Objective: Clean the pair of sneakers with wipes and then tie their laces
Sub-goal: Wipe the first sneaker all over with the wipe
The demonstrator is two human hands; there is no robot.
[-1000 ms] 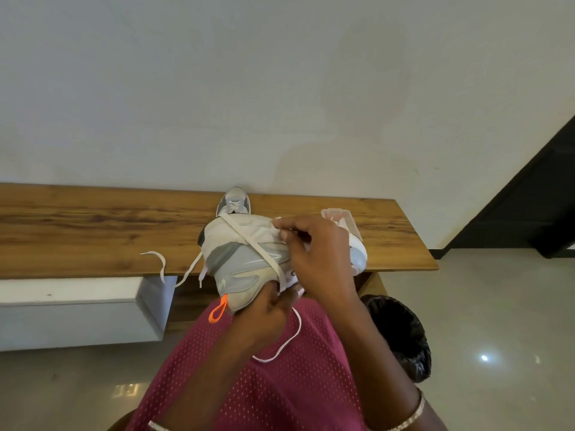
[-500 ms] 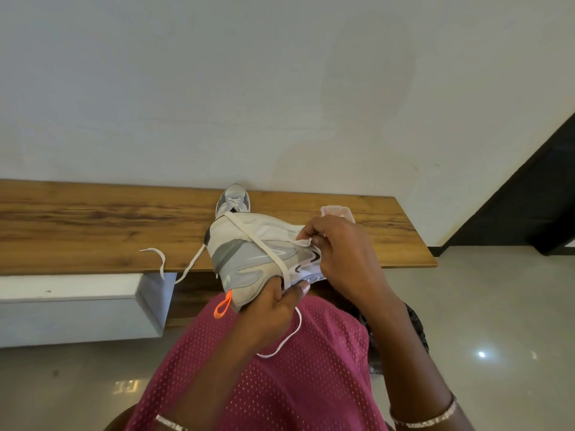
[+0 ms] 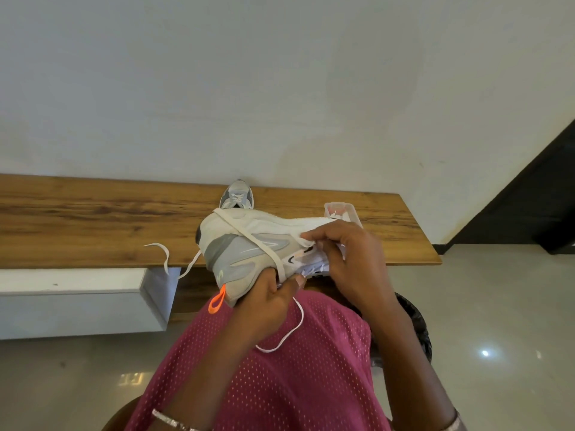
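Holding the grey and white sneaker [image 3: 245, 256] on its side over the edge of the wooden bench [image 3: 77, 225], the left hand [image 3: 264, 300] curls its fingers round the heel end from below. The right hand [image 3: 351, 262] is at the front part of the shoe. Its thumb and first finger pinch a flat cream lace [image 3: 249, 240]. This lace runs slanting across the side of the shoe, down to the left hand.

A small black tick mark [image 3: 292, 259] shows on the side of the shoe. There is a pale mark near the heel, but it is too small to read. An orange loop [image 3: 217, 301] hangs from the heel. A thin white lace end [image 3: 291, 334] hangs down over the red shirt [image 3: 295, 384]. Another lace end [image 3: 161, 253] lies on the bench and drops over its edge.

The other sneaker [image 3: 238, 197] stands on the bench by the wall, just behind the held one. A clear box [image 3: 342, 209] sits on the bench behind the right hand. Something white and pink is inside it, but I cannot tell what. A bin with a black bag [image 3: 417, 325] stands on the floor under the right arm. What is in it is hidden.
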